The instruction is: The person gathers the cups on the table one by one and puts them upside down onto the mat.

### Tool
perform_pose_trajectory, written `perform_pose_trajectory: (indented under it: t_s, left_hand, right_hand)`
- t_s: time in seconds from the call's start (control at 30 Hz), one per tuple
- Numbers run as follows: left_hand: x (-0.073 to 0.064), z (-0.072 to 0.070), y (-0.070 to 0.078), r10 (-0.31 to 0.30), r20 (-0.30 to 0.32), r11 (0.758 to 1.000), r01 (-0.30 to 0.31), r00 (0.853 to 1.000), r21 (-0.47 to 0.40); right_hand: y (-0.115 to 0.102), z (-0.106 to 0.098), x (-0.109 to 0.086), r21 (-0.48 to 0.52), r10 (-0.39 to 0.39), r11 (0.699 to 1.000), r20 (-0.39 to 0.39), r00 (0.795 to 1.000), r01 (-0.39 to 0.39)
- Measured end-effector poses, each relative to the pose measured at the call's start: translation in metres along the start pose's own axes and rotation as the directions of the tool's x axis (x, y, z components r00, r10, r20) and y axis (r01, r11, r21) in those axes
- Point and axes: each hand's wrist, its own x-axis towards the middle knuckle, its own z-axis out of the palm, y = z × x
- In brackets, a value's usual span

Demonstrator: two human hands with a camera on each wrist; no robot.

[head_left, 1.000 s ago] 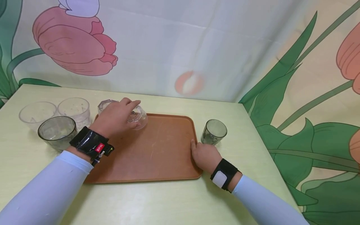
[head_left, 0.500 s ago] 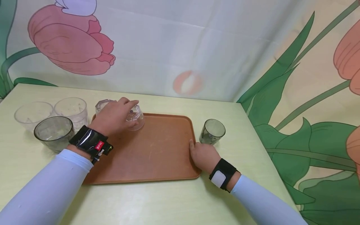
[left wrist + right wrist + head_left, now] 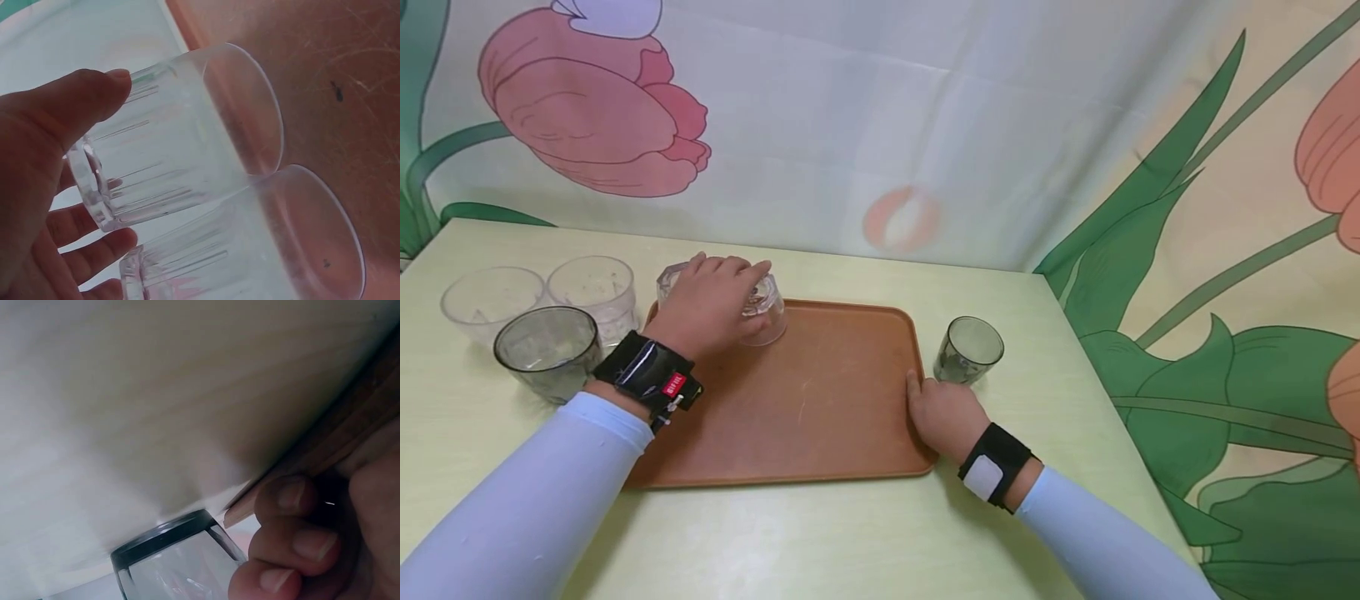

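Observation:
Two clear glasses stand upside down at the back left corner of the brown tray (image 3: pixel 820 400). My left hand (image 3: pixel 707 304) is over their bases, its thumb against the side of the right clear glass (image 3: pixel 181 137) and its fingers bent around that base. In the left wrist view some fingertips reach toward the second clear glass (image 3: pixel 250 250), whose rim is close beside the first on the tray. At the tray's right edge my right hand (image 3: pixel 946 417) grips the rim, thumb on top. Its other fingers (image 3: pixel 300 544) are curled at the outer side, in the right wrist view.
A small grey-tinted glass (image 3: pixel 968 350) stands upright just beyond my right hand. Left of the tray are a larger grey-tinted glass (image 3: pixel 550 354) and two clear cups, one at the far left (image 3: pixel 490 308), one nearer (image 3: pixel 595 292). A flowered curtain (image 3: pixel 820 125) hangs behind the table.
The left hand's fingers have come forward over the glass bases, and its index finger is less spread. My right hand and the tray stay in place; the view has shifted slightly.

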Motion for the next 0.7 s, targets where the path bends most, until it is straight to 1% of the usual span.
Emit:
perform_pose_trajectory:
  t_s: [0.2,0.4,0.53,0.7]
  left_hand:
    - [0.001,0.003,0.001,-0.002,-0.033,1.000,0.002,0.999,-0.003]
    - [0.004,0.008,0.000,0.001,-0.051,1.000,-0.001,0.999,-0.002]
    - [0.006,0.009,0.002,0.004,-0.069,1.000,-0.004,0.998,0.001]
    - [0.007,0.010,0.003,0.019,-0.074,1.000,-0.019,0.997,0.009]
  right_hand:
    - [0.000,0.000,-0.001,-0.001,0.011,1.000,-0.023,1.000,-0.011]
    - [-0.001,-0.002,-0.001,-0.010,0.004,1.000,-0.014,1.000,-0.004]
    - [-0.001,-0.003,-0.001,-0.014,0.002,1.000,-0.012,1.000,-0.002]
    - [-0.001,-0.004,-0.001,-0.009,0.004,1.000,-0.015,1.000,-0.004]
